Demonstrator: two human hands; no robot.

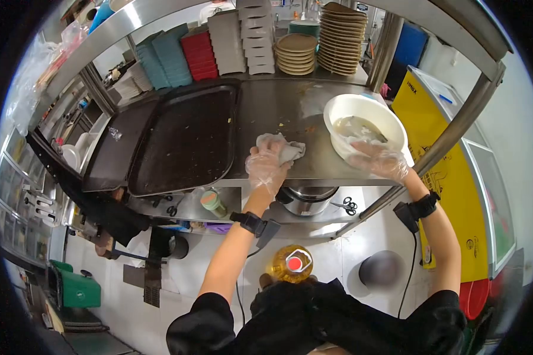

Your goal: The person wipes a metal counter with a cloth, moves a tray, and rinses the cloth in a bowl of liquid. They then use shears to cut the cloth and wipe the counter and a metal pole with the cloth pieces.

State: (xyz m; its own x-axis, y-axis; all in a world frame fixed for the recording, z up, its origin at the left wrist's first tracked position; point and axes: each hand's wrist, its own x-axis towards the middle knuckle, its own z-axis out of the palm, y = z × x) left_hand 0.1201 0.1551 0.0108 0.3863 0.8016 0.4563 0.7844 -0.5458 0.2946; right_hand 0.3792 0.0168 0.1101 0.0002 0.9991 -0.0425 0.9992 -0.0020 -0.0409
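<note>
My left hand [266, 165], in a clear plastic glove, presses a crumpled grey-white cloth [284, 148] onto the steel shelf [278, 109]. My right hand [378, 158], also gloved, grips the near rim of a white bowl [364, 121] that holds a greyish liquid. The bowl sits at the right end of the shelf, tilted a little toward me. Both wrists wear black bands with cables.
Two dark trays [183, 139] lie on the shelf's left. Stacks of plates [340, 38], white dishes [257, 35] and coloured trays [183, 53] line the back. An oil bottle [291, 264] stands below near my body. Scissors [346, 205] and a pot [305, 198] sit on the lower shelf. A yellow-fronted freezer [456, 165] stands to the right.
</note>
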